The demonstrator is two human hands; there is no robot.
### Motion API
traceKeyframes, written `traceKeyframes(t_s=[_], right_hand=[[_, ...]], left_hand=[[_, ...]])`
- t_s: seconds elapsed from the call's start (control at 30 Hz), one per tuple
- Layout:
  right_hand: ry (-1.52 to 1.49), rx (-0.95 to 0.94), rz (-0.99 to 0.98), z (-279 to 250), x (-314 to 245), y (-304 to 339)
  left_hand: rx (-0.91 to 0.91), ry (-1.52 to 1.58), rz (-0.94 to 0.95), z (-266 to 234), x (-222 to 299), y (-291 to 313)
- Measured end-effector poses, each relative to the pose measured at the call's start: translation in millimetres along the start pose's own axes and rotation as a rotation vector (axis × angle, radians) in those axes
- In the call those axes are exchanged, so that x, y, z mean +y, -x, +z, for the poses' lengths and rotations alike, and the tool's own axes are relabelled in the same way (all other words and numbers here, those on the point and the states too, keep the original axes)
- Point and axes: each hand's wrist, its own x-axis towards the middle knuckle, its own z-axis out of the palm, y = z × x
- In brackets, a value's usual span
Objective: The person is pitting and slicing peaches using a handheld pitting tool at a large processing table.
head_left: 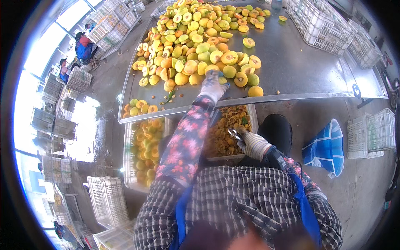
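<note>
My left hand (pixel 213 86), in a white glove with bluish fingertips, reaches to the near edge of a heap of yellow peaches (pixel 189 50). Its fingers and thumb bend round a peach half, which they partly hide. Many peaches in the heap are cut in half, some with the pit showing. Lower down, my right hand (pixel 255 145), in a ribbed whitish glove, closes round a shiny metal tool with a looped end (pixel 235 134). That tool is over a crate of brownish-orange scraps or pits (pixel 227 129) below the table edge.
The metal table (pixel 300 71) has a raised front rim. Below its left side stands a white crate of peach halves (pixel 130 162). White crates (pixel 318 29) stand on the table's right. A blue bucket-shaped container (pixel 327 146) sits on the floor at right. Other people work far left.
</note>
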Motion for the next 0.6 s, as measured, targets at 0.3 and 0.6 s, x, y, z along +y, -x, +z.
traceKeyframes(t_s=[0.3, 0.6], right_hand=[[-0.377, 0.438, -0.285, -25, -13, -12], [-0.060, 0.524, -0.172, -28, -68, -27]], left_hand=[[0.065, 1.699, 0.080, -27, -1, 87], [0.340, 1.143, 0.144, -36, 19, 131]])
